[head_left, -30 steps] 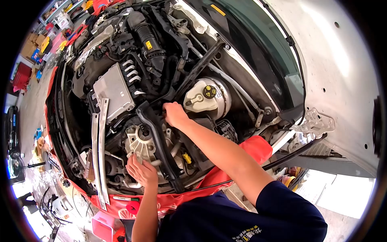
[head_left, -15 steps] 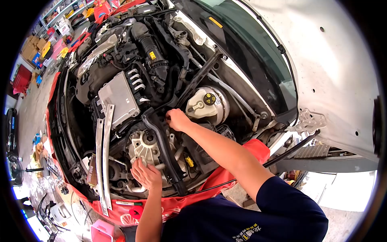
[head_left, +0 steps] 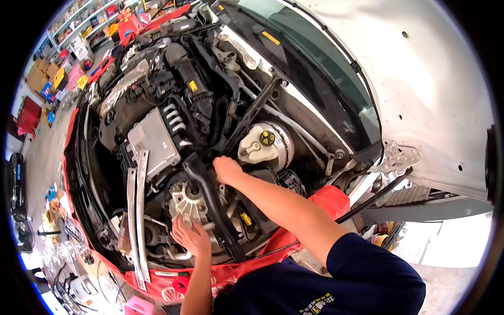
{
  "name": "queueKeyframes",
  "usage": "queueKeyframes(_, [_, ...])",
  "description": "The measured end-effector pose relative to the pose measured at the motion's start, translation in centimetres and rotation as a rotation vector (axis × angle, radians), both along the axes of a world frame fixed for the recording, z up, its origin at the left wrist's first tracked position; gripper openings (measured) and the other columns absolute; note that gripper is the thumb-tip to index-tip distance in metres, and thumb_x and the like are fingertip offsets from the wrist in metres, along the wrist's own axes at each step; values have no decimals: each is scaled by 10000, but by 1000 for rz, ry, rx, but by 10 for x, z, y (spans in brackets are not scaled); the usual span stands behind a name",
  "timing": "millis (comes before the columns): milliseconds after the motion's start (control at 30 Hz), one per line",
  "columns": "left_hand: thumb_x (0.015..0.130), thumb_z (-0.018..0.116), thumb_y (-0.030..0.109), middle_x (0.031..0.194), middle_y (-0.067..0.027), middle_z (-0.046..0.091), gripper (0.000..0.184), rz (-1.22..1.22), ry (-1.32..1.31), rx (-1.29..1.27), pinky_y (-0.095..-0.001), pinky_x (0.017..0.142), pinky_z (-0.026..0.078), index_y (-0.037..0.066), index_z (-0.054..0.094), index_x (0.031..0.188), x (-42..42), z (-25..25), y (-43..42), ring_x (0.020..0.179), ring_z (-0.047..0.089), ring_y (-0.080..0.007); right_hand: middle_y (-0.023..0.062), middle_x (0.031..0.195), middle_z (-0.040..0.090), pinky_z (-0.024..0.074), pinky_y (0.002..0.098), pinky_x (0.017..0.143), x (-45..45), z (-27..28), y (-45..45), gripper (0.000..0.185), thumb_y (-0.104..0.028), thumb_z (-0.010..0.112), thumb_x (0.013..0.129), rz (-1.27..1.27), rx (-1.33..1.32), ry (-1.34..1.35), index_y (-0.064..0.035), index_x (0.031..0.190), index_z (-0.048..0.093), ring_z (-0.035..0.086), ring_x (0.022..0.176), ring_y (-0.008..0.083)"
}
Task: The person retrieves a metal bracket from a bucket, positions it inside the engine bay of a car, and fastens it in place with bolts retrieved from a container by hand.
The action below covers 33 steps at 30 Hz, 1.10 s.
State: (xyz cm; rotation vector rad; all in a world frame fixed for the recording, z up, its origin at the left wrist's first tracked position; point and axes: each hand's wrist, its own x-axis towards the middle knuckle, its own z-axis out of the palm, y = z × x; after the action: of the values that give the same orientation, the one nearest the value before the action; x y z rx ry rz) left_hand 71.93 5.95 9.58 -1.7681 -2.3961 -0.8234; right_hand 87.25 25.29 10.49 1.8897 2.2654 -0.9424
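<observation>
My left hand (head_left: 191,236) lies with its fingers stretched out at the lower edge of a pale cast-metal housing (head_left: 188,200) in the engine bay. Across the bay, my right hand (head_left: 227,170) is closed with the knuckles up, its fingertips pointing down beside a thick black rubber-like strip (head_left: 210,205). What those fingers grip, if anything, is hidden. Just beyond the right hand stands a cream fluid reservoir (head_left: 257,149) with a black cap (head_left: 267,138). A yellow connector (head_left: 245,218) sits below my right forearm.
Two long metal strips (head_left: 136,220) lean across the bay's front, near a silver control unit (head_left: 154,139). Red covers (head_left: 226,273) drape the car's edge. A dark brace bar (head_left: 257,107) crosses behind; the raised white hood (head_left: 430,94) stands at right. Shelves and boxes fill the far left.
The view has shifted slightly. My right hand has rolled so more of its knuckles show, staying by the black strip. My left hand remains at the cast housing.
</observation>
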Motion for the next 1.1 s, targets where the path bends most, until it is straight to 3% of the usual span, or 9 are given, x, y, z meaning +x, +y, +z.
queueKeyframes(167, [838,603,76,1209,-195,557,387,-385,-313,287,-459,1017,329,-29,513,1199,50,69,91,1163,478,-381,228,975,658,541,452,780,6,-3,-5,176,-87,656,731,53,126,89,13,872,685,654,908,370])
queueKeyframes(200, [832,611,85,1197,-169,574,369,-464,-262,259,-448,1019,333,-10,544,1182,65,87,124,1166,486,-358,238,1024,644,539,447,773,5,-4,-2,243,-119,622,781,71,65,57,9,984,660,649,925,355])
queueKeyframes(233, [807,616,71,1167,-150,591,374,-555,-222,230,-438,1018,349,9,565,1173,77,94,156,1149,505,-341,227,1055,640,535,445,778,6,-42,-4,271,-118,598,802,150,354,135,-4,1045,635,644,937,351])
queueKeyframes(267, [810,618,88,1149,-144,595,344,-639,-122,220,-449,1036,340,17,575,1144,87,85,189,1145,511,-320,216,1086,636,530,443,783,7,-78,-5,302,-117,574,823,236,648,211,-17,1106,610,640,950,346])
queueKeyframes(333, [819,616,171,1151,-124,573,322,-723,207,9,-445,1088,290,17,577,1099,100,44,246,1218,454,-281,194,1121,635,474,473,862,6,-35,-6,403,-342,526,866,-10,124,294,-72,1155,604,581,1056,389])
queueKeyframes(500, [724,716,398,1328,-132,466,469,-868,851,-33,-517,1165,81,44,678,1028,125,36,286,1379,261,-317,156,1164,621,489,457,834,4,-45,-1,331,-300,482,904,99,183,129,-65,1113,586,584,1052,370])
queueKeyframes(567, [787,644,318,1386,-147,423,337,-859,861,-106,-521,1168,55,49,688,985,128,37,285,1418,188,-337,184,1138,618,495,466,839,5,-33,-3,297,-162,579,836,103,155,187,-38,1106,590,606,1003,383])
queueKeyframes(733, [769,660,271,1535,-151,240,241,-778,724,-125,-523,1164,44,50,701,859,130,31,284,1452,74,-347,210,1092,631,498,466,817,8,-24,-4,298,-242,525,884,-30,143,261,-23,1077,587,607,993,390])
queueKeyframes(1100, [782,631,201,1557,-122,199,147,-873,557,-183,-542,1160,60,78,704,816,123,38,285,1454,58,-345,140,910,673,509,449,696,5,-22,-3,198,-233,526,857,63,210,121,-53,873,606,642,859,338])
